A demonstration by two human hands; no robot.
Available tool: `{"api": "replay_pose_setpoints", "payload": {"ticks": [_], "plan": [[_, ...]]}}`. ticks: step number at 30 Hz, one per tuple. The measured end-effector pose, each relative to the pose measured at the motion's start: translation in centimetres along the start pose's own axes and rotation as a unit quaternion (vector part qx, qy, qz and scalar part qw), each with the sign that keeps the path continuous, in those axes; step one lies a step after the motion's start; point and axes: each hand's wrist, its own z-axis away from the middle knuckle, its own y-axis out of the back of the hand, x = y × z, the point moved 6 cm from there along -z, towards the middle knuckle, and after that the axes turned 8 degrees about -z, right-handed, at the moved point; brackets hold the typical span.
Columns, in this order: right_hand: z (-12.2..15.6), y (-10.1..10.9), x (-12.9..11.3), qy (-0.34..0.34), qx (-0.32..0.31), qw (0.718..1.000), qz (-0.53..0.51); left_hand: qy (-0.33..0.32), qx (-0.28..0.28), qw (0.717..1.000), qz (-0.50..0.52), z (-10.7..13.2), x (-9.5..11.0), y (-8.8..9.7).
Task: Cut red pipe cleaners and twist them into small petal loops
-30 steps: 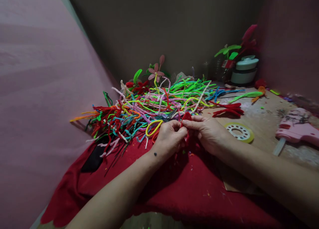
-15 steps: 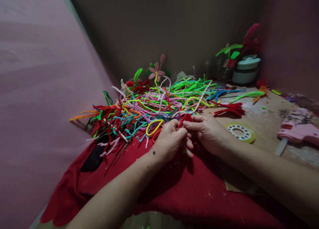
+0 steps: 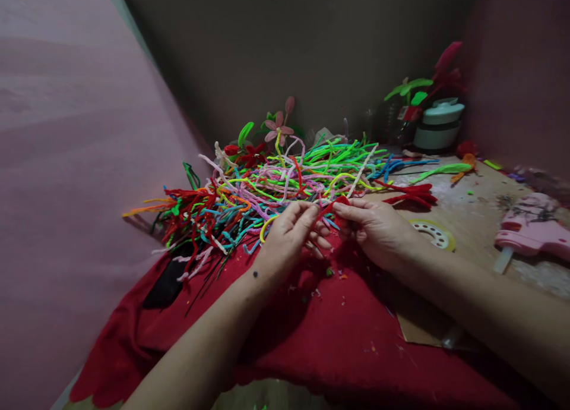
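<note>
Between my two hands is a short red pipe cleaner (image 3: pixel 328 208), bent into a narrow petal-like shape. My left hand (image 3: pixel 296 229) pinches its left end between thumb and forefinger, the other fingers loosely curled below. At its right end my right hand (image 3: pixel 374 226) grips it with thumb and fingertips, which hide part of it. Just behind my hands lies a large tangled heap of coloured pipe cleaners (image 3: pixel 267 181). A yellow loop (image 3: pixel 265 227) of pipe cleaner shows partly beside my left hand.
A tape roll (image 3: pixel 434 235) lies beside my right forearm, and a pink glue gun (image 3: pixel 528 226) is farther right. Red folded pipe cleaners (image 3: pixel 412 196) rest on the board. A lidded container (image 3: pixel 439 125) and pipe-cleaner flowers (image 3: pixel 279 126) stand at the back. Red cloth (image 3: pixel 312 338) covers the front.
My left hand has moved up and left, drawing apart from my right hand, so more of the red pipe cleaner shows between them. The right hand has shifted slightly up and right.
</note>
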Motion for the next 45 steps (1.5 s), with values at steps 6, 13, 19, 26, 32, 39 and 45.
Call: {"api": "replay_pose_setpoints", "payload": {"ticks": [6, 13, 19, 26, 32, 39, 45], "plan": [[-0.1, 0.0, -0.1, -0.002, 0.002, 1.0, -0.018, -0.086, -0.048, 0.993, 0.066, 0.2, 1.1, 0.9], [0.1, -0.3, 0.1, -0.013, -0.02, 1.0, -0.004, -0.097, -0.038, 0.994, -0.021, 0.5, 1.5, 0.8], [0.3, -0.4, 0.3, -0.012, -0.017, 1.0, 0.013, -0.099, -0.017, 0.994, -0.03, 0.6, 1.5, 0.7], [0.7, -0.4, 0.5, -0.012, -0.005, 0.999, 0.046, -0.154, 0.119, 0.971, -0.142, 1.5, 1.8, 1.2], [1.0, -0.2, 0.4, -0.005, 0.022, 0.998, 0.066, -0.27, 0.124, 0.901, -0.316, 2.1, 2.9, 0.5], [1.3, -0.7, 0.1, -0.015, 0.024, 0.998, 0.05, -0.411, 0.127, 0.8, -0.418, 2.8, 3.2, -1.1], [1.4, -0.8, 0.7, -0.058, 0.022, 0.998, 0.003, -0.325, 0.121, 0.85, -0.396, 2.1, 2.1, -0.8]]}}
